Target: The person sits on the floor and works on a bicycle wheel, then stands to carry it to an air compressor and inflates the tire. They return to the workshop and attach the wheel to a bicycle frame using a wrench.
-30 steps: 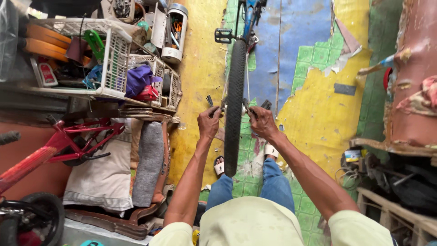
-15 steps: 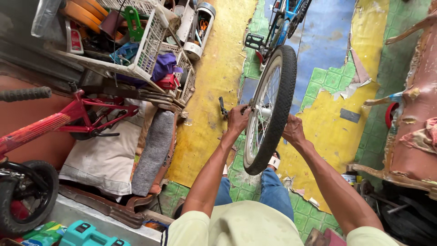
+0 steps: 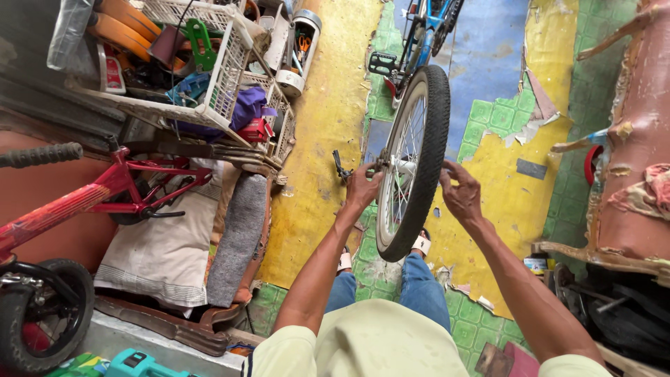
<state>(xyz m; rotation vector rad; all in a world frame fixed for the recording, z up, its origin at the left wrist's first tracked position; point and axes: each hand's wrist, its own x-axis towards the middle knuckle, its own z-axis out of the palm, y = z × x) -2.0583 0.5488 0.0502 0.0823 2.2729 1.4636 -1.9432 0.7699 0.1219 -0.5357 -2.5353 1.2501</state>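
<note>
The head view looks down on a floor (image 3: 328, 119) of worn covering: yellow patches, a blue stretch farther off, and green tile showing where the top layer has torn away near the person's feet. At the left, a white plastic crate (image 3: 209, 77) full of tools and odd parts sits on a low shelf. Below it a red bike (image 3: 105, 185) stands with its grip and one black tyre in view, beside a grey-and-cream cushion (image 3: 174, 244). A blue bike frame (image 3: 426, 28) lies farther up the floor. On the right stands a rusty brown drum (image 3: 638, 139) with flaking paint.

The wheel (image 3: 412, 160), black-tyred with thin spokes, stands nearly upright in the middle, just in front of the person's knees, its lower edge close to a sandalled foot (image 3: 421, 243).

The left hand (image 3: 363, 188) reaches up from the lower left, forearm stretched out, fingers curled narrow around a dark wrench (image 3: 340, 167) set at the wheel's hub on that side. The right hand (image 3: 460, 195) comes up from the lower right on the far side of the tyre, touching or just beside its tread. Its fingers are loosely bent and partly spread, holding nothing that can be made out.
</note>
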